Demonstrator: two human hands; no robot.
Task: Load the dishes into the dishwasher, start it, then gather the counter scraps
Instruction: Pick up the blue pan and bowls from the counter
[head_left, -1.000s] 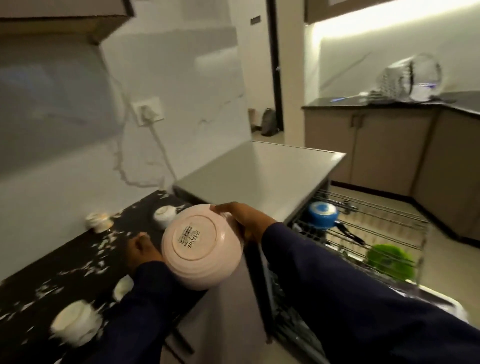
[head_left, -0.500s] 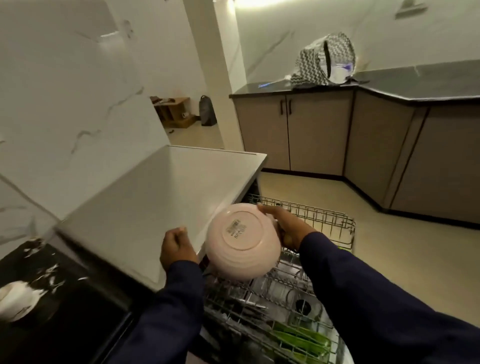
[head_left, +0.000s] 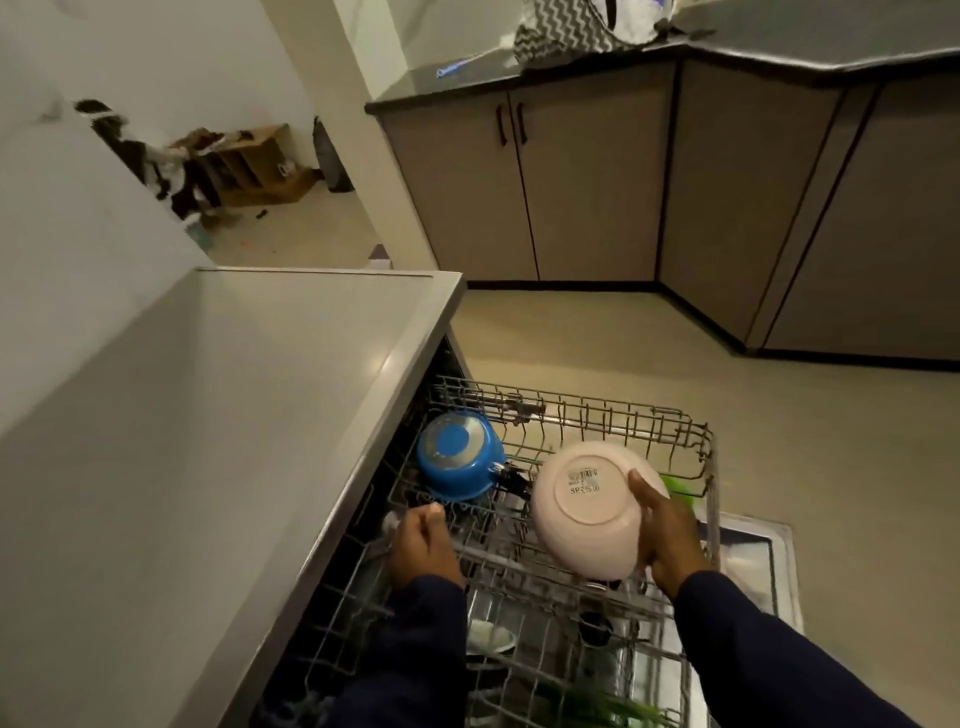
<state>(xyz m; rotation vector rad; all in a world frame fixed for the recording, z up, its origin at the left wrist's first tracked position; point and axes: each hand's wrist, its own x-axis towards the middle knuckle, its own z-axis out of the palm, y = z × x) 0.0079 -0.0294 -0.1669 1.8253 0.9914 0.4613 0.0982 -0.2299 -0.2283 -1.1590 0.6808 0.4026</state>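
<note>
Head view, looking down on the pulled-out upper rack of the dishwasher. The right hand reaches forward from a dark sleeve, its fingers and thumb curled round the rim of a pink bowl, clamped on it. The bowl is held above the middle of the rack, tilted, its base ring and price sticker turned up toward the camera and its mouth facing down and away; being round, it shows no long axis. The left hand extends over the rack's left edge, beside the grey top of the dishwasher, with its fingers curled; whether they hold the wire or anything else cannot be told. An upturned blue pan sits at the rack's rear left, just beside the bowl, its dark handle pointing right toward it. A green item shows behind the bowl, mostly hidden
</note>
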